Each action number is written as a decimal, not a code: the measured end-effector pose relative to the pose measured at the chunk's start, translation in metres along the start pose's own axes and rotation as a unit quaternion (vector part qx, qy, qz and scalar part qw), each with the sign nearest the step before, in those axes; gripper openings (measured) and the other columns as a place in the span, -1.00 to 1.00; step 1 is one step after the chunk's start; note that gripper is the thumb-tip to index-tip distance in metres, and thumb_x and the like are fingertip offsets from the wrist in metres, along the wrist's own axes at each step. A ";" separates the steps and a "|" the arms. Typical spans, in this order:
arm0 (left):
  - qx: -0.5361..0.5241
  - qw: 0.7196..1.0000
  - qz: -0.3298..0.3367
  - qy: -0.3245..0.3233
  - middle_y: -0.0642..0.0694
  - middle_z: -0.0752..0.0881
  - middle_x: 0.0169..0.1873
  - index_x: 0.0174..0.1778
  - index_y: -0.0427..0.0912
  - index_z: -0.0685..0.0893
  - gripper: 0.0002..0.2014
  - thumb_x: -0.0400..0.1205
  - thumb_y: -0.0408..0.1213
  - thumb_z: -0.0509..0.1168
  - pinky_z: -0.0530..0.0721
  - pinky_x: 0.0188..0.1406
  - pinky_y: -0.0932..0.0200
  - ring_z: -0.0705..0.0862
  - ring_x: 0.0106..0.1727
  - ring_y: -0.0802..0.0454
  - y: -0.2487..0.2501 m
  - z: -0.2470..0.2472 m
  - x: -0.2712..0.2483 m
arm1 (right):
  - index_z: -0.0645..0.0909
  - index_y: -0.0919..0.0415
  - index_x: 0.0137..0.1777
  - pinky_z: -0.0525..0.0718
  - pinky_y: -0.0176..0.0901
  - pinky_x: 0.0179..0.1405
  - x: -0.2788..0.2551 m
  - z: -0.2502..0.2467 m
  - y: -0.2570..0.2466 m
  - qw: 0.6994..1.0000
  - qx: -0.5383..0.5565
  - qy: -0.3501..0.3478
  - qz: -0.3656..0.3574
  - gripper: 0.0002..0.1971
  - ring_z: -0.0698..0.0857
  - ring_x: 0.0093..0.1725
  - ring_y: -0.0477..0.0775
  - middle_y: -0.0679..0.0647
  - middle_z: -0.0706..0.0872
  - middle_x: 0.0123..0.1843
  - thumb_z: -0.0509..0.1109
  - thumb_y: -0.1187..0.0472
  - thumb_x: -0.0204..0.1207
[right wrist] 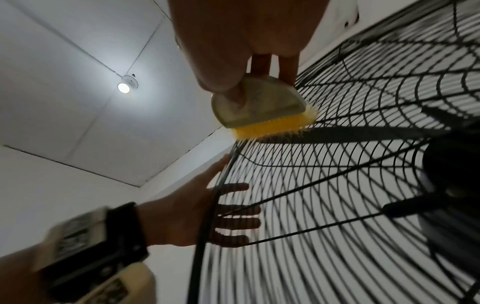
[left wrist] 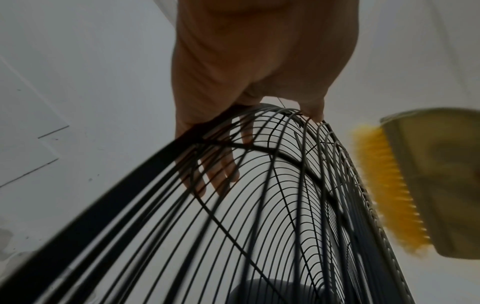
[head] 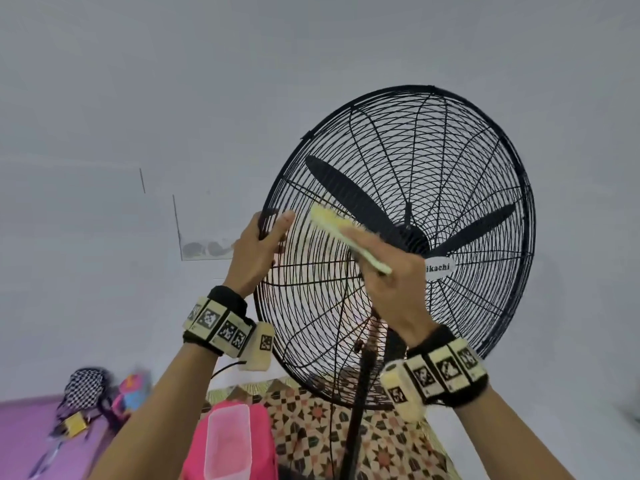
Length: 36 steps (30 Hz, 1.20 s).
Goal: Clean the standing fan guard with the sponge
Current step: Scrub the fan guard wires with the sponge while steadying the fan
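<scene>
- Black wire fan guard (head: 450,161), round, on a standing fan; three dark blades (head: 349,199) show behind the mesh, and a pale hub badge (head: 440,268) sits at the centre.
- Left hand (head: 251,254): grips the guard's left rim, thumb on the front face, fingers (right wrist: 233,222) wrapped round behind the wires.
- Right hand (head: 391,278): fingers curled round the task's cleaning tool, holding it against the front of the guard, left of the hub.
- Sponge (head: 343,237), as the task names it: in the wrist views it shows as a brush with a pale olive body and yellow bristles (right wrist: 272,127); the bristles touch the front wires, near the upper-left part of the guard, just beside the left hand.
- Wrist bands (head: 218,323), black with pale blocks bearing printed square markers, one on each forearm.
- Fan pole (head: 360,393), dark, running down from behind the guard.
- Pink container (head: 228,441) with a translucent pink lid, below the guard at the bottom edge of the head view.
- Patterned cloth (head: 346,434), geometric print, beside the container and behind the pole.
- Checked bag (head: 85,386), black and white, at lower left on a purple surface; blurred.
- Ceiling lamp (right wrist: 124,87), lit, on white panels.
</scene>
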State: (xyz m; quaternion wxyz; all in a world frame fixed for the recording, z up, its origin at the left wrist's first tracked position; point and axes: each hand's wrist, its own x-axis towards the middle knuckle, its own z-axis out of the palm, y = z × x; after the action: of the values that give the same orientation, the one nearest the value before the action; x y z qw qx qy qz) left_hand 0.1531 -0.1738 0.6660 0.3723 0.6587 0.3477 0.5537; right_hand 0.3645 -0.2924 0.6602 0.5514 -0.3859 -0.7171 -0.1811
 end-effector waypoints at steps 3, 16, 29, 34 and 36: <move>0.011 1.000 -0.002 0.010 -0.04 0.81 0.10 0.49 0.13 0.58 -0.28 0.57 0.55 0.24 0.75 0.02 0.09 0.84 0.07 0.04 0.002 0.003 0.000 | 0.62 0.14 0.49 0.65 -0.65 0.03 -0.001 0.005 0.008 0.997 -0.077 0.002 -0.020 -0.46 0.80 0.06 -0.18 -0.01 0.67 0.37 0.47 0.51 0.54; -0.002 1.000 -0.016 0.025 -0.01 0.82 0.09 0.31 0.24 0.62 -0.53 0.65 0.44 0.26 0.70 -0.03 0.12 0.85 0.04 0.06 -0.001 0.001 -0.005 | 0.70 0.15 0.41 0.46 -0.85 -0.07 -0.008 -0.007 0.017 0.993 -0.068 -0.081 -0.051 -0.44 0.67 -0.06 -0.37 -0.03 0.74 0.26 0.55 0.58 0.45; 0.006 0.999 -0.020 0.024 -0.01 0.83 0.10 0.36 0.20 0.61 -0.36 0.54 0.57 0.25 0.81 0.13 -0.08 0.85 0.05 0.08 0.001 0.002 -0.006 | 0.76 0.21 0.35 0.39 -0.81 -0.34 -0.034 -0.017 0.024 0.996 -0.057 -0.074 0.003 -0.50 0.59 -0.18 -0.62 0.14 0.86 0.17 0.55 0.60 0.45; 0.008 0.999 -0.029 0.025 -0.03 0.85 0.07 0.28 0.28 0.61 -0.37 0.48 0.63 0.25 0.81 0.17 -0.26 0.87 0.04 0.03 -0.002 0.000 -0.009 | 0.75 0.20 0.38 0.45 -0.65 -0.46 -0.033 -0.031 0.032 0.999 -0.016 -0.034 0.032 -0.56 0.61 -0.31 -0.51 0.12 0.85 0.24 0.50 0.56 0.55; 0.007 0.999 -0.031 0.023 -0.02 0.85 0.08 0.29 0.28 0.62 -0.39 0.51 0.61 0.25 0.79 0.19 -0.22 0.87 0.04 0.04 -0.002 0.001 -0.009 | 0.73 0.19 0.42 0.56 -0.60 -0.36 -0.022 -0.032 0.037 0.999 -0.017 0.009 0.041 -0.55 0.66 -0.17 -0.49 0.16 0.81 0.32 0.48 0.54 0.57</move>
State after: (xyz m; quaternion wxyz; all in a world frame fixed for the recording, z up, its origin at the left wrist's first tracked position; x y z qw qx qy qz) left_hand 0.1524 -0.1809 0.6597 0.3761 0.6375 0.3802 0.5546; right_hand 0.4150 -0.2984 0.6442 0.5581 -0.4228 -0.6924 -0.1742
